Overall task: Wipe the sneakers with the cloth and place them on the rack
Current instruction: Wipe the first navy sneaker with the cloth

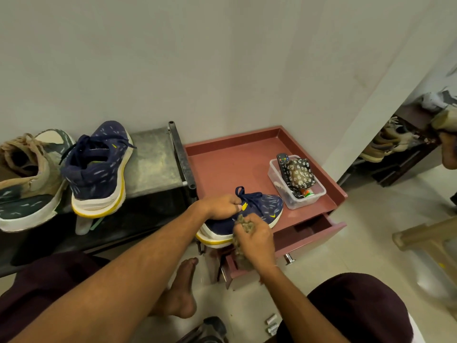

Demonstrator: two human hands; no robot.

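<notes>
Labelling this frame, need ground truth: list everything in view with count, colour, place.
rack: 1, dark, by wall
cabinet: 1, maroon, right of rack, drawer open
held sneaker: 1, navy, on cabinet top
racked sneaker: 1, navy, on rack
green sneaker: 1, green and beige, rack's left end
cloth: 1, olive-brown, against held sneaker
tub: 1, clear, on cabinet
remote: 1, black, in tub
pouch: 1, floral, in tub
far shoes: several, beige, shelf far right
foot: 1, bare, on floor
left hand: grips held sneaker by laces
right hand: grips cloth
</notes>
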